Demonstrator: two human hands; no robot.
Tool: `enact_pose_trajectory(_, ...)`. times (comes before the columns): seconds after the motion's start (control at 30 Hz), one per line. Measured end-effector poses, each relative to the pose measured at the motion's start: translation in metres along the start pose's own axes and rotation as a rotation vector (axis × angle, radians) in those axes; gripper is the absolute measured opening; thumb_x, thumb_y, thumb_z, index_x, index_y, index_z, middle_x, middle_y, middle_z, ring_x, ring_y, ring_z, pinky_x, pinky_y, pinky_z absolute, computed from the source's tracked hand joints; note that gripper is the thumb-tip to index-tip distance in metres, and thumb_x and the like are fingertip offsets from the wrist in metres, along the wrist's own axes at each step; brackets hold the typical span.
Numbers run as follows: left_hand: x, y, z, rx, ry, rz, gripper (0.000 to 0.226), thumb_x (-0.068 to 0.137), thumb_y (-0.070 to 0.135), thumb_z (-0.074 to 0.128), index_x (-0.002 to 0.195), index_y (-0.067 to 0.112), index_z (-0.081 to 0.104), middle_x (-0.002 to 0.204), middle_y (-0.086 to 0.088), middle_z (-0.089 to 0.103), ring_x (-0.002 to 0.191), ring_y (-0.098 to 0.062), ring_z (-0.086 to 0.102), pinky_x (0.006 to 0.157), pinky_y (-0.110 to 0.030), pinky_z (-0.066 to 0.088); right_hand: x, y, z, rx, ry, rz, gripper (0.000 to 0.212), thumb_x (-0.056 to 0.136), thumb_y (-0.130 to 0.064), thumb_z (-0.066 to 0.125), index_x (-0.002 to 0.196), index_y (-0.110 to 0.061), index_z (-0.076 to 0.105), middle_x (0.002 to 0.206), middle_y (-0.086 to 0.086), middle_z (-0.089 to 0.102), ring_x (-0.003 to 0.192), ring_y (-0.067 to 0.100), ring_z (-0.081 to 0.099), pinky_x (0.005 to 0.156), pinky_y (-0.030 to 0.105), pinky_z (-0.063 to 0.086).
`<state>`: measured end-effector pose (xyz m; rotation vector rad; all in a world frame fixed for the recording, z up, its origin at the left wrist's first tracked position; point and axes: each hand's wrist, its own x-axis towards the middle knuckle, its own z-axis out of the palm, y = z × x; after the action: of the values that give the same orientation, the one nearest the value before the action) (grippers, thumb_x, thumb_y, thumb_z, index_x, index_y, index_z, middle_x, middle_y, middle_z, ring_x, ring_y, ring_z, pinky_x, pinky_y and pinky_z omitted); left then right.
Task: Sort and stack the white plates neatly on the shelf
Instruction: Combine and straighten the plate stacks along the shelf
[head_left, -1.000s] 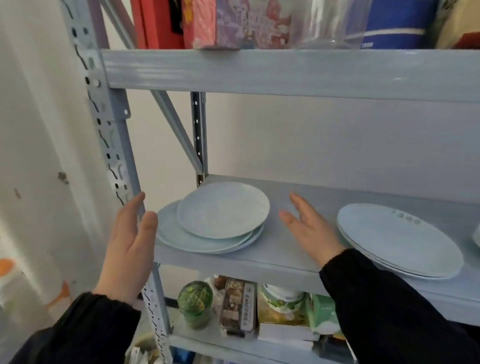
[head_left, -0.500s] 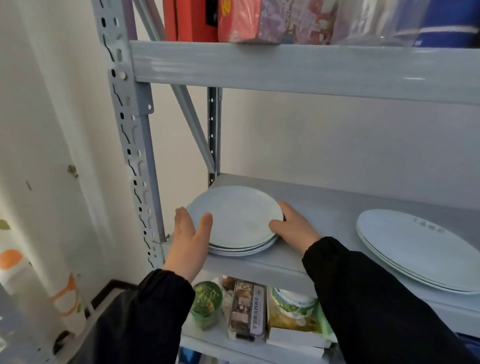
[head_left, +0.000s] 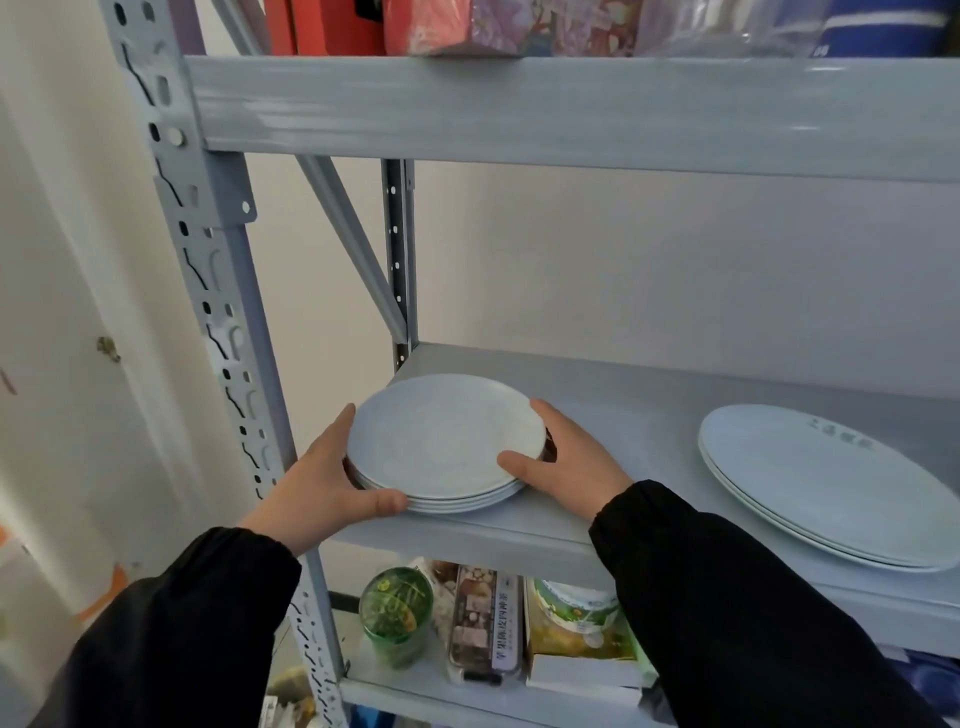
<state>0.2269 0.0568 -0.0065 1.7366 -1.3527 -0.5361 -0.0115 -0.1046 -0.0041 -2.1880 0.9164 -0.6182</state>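
Both hands, left hand (head_left: 332, 483) and right hand (head_left: 563, 460), grip the small plate stack (head_left: 447, 441) at the shelf (head_left: 597, 415) front-left corner; bare shelf separates it from the large plates (head_left: 821, 483) rightward

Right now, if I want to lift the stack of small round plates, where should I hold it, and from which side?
Take the stack of small plates under its lowest rim, from left and right together, where the left hand and right hand sit now. The plates lie flat and unjoined, so opposite grips probably stop them sliding.
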Motion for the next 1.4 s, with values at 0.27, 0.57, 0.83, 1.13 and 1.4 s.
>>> enact_pose_trajectory(0.27, 0.012, 0.004, 0.007, 0.130, -0.036, 0.105, 0.117, 0.057, 0.057, 0.087, 0.149, 0.042, 0.016, 0.131, 0.040, 0.028, 0.121, 0.012, 0.034, 0.098, -0.015, 0.030, -0.014, 0.010, -0.021, -0.037, -0.061, -0.063, 0.094, 0.062, -0.055, 0.085, 0.140, -0.048, 0.033, 0.134, -0.028, 0.050, 0.122, -0.004, 0.047, 0.101, 0.029, 0.042)
enact_pose_trajectory(0.57, 0.044, 0.024, 0.047, 0.146, -0.127, 0.227, 0.098, 0.063, 0.038, 0.089, 0.129, 0.051, 0.018, 0.119, 0.042, 0.025, 0.103, 0.024, 0.029, 0.086, 0.006, 0.025, -0.051, 0.036, -0.057, -0.082, 0.098, -0.014, 0.092, 0.061, -0.062, 0.079, 0.140, -0.051, 0.033, 0.137, -0.023, 0.051, 0.126, 0.002, 0.047, 0.105, 0.035, 0.043)
enact_pose_trajectory(0.83, 0.061, 0.015, 0.051, 0.070, -0.184, 0.246, 0.117, 0.048, 0.067, 0.087, 0.147, 0.043, 0.030, 0.142, 0.026, 0.046, 0.132, 0.003, 0.040, 0.111, -0.039, 0.036, -0.068, 0.058, -0.058, 0.022, 0.197, 0.065, 0.087, 0.066, -0.051, 0.083, 0.141, -0.035, 0.043, 0.142, -0.012, 0.052, 0.129, 0.003, 0.048, 0.108, 0.031, 0.042)
enact_pose_trajectory(1.13, 0.064, 0.004, 0.054, 0.022, -0.119, 0.236, 0.089, 0.043, 0.074, 0.083, 0.122, 0.064, 0.044, 0.126, 0.039, 0.047, 0.127, 0.002, 0.043, 0.105, -0.032, 0.036, -0.065, 0.053, -0.058, -0.119, 0.195, 0.082, 0.086, 0.069, -0.060, 0.077, 0.143, -0.043, 0.035, 0.145, -0.017, 0.046, 0.132, 0.006, 0.044, 0.106, 0.035, 0.041)
enact_pose_trajectory(1.4, 0.063, 0.003, 0.051, -0.006, -0.123, 0.194, 0.099, 0.039, 0.073, 0.084, 0.127, 0.045, 0.049, 0.130, 0.025, 0.053, 0.124, 0.003, 0.046, 0.107, -0.032, 0.035, -0.069, 0.049, -0.061, -0.093, 0.182, 0.110, 0.087, 0.061, -0.068, 0.077, 0.137, -0.045, 0.040, 0.139, -0.020, 0.051, 0.128, 0.004, 0.046, 0.103, 0.035, 0.043)
